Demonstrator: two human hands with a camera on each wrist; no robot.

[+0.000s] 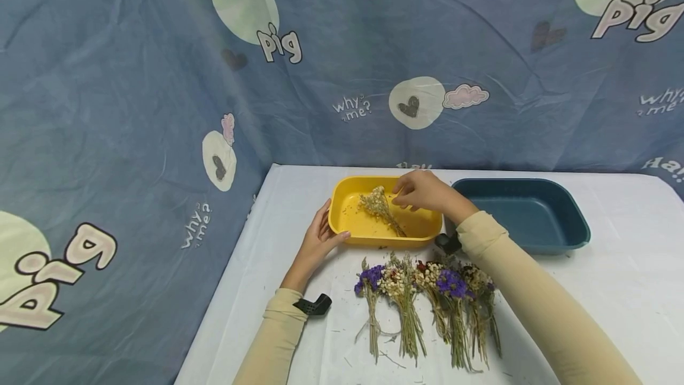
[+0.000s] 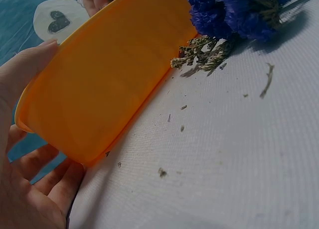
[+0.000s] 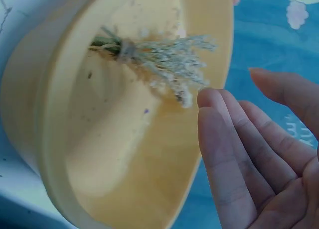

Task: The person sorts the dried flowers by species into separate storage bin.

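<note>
A yellow plastic basin (image 1: 342, 226) stands on the white table, with one small tied bunch of pale dried flowers (image 1: 377, 202) lying inside it. My left hand (image 1: 316, 248) grips the basin's left end; in the left wrist view the thumb lies at the rim and the fingers (image 2: 37, 162) reach round the lower corner. Over the basin's right part hovers my right hand (image 1: 422, 190). In the right wrist view nothing is between its thumb and fingers (image 3: 219, 154), and the fingertips appear close to the flower heads (image 3: 184, 57).
Several dried flower bunches (image 1: 411, 325) lie in a row in front of the basin, some with purple heads (image 1: 451, 283). A dark teal basin (image 1: 526, 218) stands to the right, partly behind the right arm. Plant bits litter the tablecloth (image 1: 342, 337). Blue printed fabric (image 1: 331, 34) hangs behind.
</note>
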